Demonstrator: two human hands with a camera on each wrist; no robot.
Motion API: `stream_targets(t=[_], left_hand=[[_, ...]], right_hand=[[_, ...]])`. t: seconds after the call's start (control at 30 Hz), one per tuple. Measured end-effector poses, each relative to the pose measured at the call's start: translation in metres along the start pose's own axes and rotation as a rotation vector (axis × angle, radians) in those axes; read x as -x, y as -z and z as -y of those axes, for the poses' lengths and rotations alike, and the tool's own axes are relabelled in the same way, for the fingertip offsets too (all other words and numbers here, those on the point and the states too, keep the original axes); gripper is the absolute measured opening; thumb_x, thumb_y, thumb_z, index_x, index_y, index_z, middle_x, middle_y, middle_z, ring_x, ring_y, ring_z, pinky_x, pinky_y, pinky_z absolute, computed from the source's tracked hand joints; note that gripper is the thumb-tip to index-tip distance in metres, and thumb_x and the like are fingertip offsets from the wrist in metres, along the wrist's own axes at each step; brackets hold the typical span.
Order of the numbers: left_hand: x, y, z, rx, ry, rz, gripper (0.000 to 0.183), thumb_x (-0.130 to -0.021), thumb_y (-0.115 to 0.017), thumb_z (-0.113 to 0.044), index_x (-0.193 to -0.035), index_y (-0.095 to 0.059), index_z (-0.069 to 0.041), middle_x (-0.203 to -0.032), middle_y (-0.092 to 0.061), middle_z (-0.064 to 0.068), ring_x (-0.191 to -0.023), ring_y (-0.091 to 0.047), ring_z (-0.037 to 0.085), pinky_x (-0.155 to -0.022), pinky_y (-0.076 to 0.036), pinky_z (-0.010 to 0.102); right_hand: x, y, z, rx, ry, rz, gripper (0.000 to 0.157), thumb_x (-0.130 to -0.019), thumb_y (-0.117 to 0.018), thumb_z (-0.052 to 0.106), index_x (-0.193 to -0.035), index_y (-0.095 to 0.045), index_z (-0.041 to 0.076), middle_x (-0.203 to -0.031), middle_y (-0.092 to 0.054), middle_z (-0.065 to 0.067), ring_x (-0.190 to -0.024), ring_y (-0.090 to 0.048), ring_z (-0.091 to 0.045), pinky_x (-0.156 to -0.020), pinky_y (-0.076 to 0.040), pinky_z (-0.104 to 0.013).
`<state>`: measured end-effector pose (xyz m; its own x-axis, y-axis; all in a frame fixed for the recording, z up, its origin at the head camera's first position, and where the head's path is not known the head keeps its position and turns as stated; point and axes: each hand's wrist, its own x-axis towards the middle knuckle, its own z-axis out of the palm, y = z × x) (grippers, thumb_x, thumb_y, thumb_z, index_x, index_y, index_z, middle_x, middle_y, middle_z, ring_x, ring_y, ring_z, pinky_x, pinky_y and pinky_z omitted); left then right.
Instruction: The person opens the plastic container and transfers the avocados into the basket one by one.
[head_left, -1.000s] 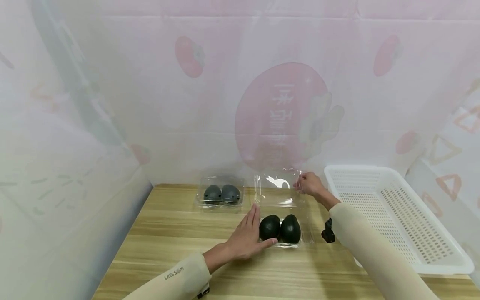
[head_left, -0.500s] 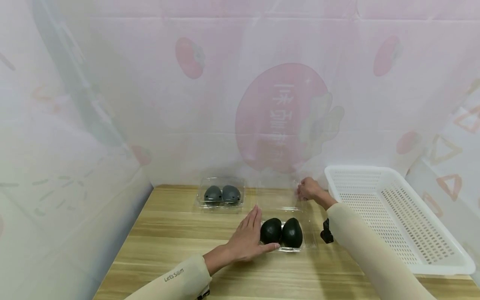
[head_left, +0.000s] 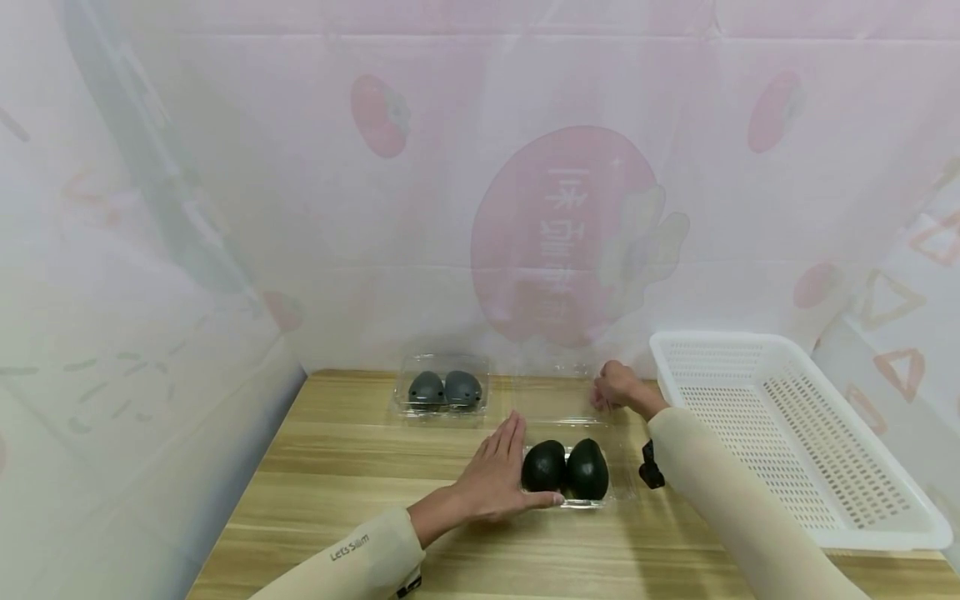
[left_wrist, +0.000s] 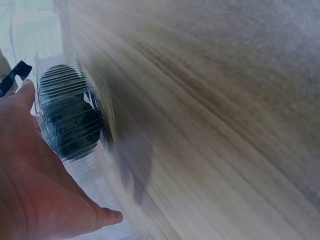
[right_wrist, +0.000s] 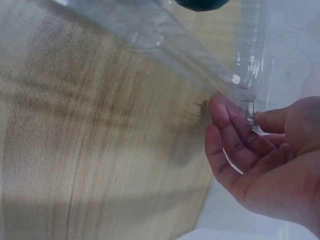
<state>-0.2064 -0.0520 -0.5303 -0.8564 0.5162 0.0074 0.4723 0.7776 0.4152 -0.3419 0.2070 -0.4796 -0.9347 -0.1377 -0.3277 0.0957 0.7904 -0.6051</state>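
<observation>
Clear box (head_left: pixel 581 504) seated on wooden table (head_left: pixel 337 492), two dark avocados (head_left: pixel 544 467) nested inside! Raised lid (head_left: pixel 555 400) pinched at edge by right hand's (head_left: pixel 619 385) fingertips; box flanked by left hand (head_left: pixel 487 483), fingers straight, thumb spread. Closing seemingly in hand; next, lid to be swung forward, box steadied.

The left grip (left_wrist: pixel 37 175), a bare hand, fills the lower left, its digits spread wide; one digit runs up beside the left edge of a clear container (left_wrist: pixel 49 61), while another points right; the ridged plastic encloses two dark rounded fruits (left_wrist: pixel 76 127), set close together; wood-grained tabletop (left_wrist: pixel 215 125) spans the right, with a dark shadow (left_wrist: pixel 135 170) across it; a black strap (left_wrist: pixel 16 74) shows at upper left.
</observation>
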Motion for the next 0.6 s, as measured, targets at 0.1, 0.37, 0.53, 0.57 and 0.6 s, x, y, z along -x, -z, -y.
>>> stream_targets(t=[0.1,0.37,0.53,0.57,0.6], left_hand=[[-0.0013,0.0011,-0.0003,-0.013,0.004,0.009,0.125,-0.075,-0.041,-0.089,-0.157,0.004,-0.006,-0.164,0.006,0.012,-0.151,-0.006,0.029,-0.117,-0.019,0.051],[-0.0035,0.0032,-0.0012,-0.035,0.003,0.019,0.128,-0.073,-0.044,-0.090,-0.157,0.005,-0.006,-0.164,0.004,0.012,-0.150,-0.008,0.027,-0.116,-0.022,0.051],[-0.0061,0.0007,0.0013,-0.044,0.003,0.021,0.131,-0.070,-0.042,-0.093,-0.157,0.006,-0.007,-0.164,0.005,0.012,-0.150,-0.007,0.025,-0.116,-0.021,0.052],[-0.0066,0.0002,0.0017,-0.044,0.004,0.019,0.131,-0.070,-0.041,-0.093,-0.157,0.005,-0.007,-0.164,0.005,0.011,-0.150,-0.007,0.025,-0.116,-0.021,0.052],[-0.0066,0.0005,0.0018,-0.043,0.005,0.020,0.131,-0.069,-0.041,-0.094,-0.157,0.006,-0.007,-0.164,0.005,0.011,-0.150,-0.007,0.025,-0.117,-0.021,0.052]], right_hand=[[-0.0005,-0.0003,-0.0003,0.047,0.004,0.008,0.043,-0.100,-0.034,0.004,-0.082,-0.070,-0.010,-0.072,-0.071,-0.018,-0.042,-0.049,-0.012,-0.041,-0.040,-0.024],[0.0009,-0.0018,-0.0025,0.156,0.016,0.002,0.036,-0.087,-0.041,-0.002,-0.068,-0.072,-0.006,-0.057,-0.066,-0.013,-0.039,-0.041,-0.011,-0.036,-0.031,-0.020],[-0.0022,-0.0032,-0.0047,0.191,0.002,0.002,0.027,-0.077,-0.049,-0.005,-0.062,-0.071,-0.004,-0.049,-0.060,-0.006,-0.039,-0.042,-0.012,-0.036,-0.031,-0.020],[-0.0030,-0.0034,-0.0053,0.189,0.001,0.002,0.025,-0.075,-0.049,-0.005,-0.062,-0.070,-0.004,-0.048,-0.058,-0.005,-0.040,-0.042,-0.012,-0.036,-0.032,-0.021],[-0.0034,-0.0035,-0.0052,0.187,-0.005,-0.002,0.024,-0.074,-0.050,-0.005,-0.062,-0.070,-0.004,-0.048,-0.058,-0.005,-0.040,-0.043,-0.013,-0.037,-0.033,-0.022]])
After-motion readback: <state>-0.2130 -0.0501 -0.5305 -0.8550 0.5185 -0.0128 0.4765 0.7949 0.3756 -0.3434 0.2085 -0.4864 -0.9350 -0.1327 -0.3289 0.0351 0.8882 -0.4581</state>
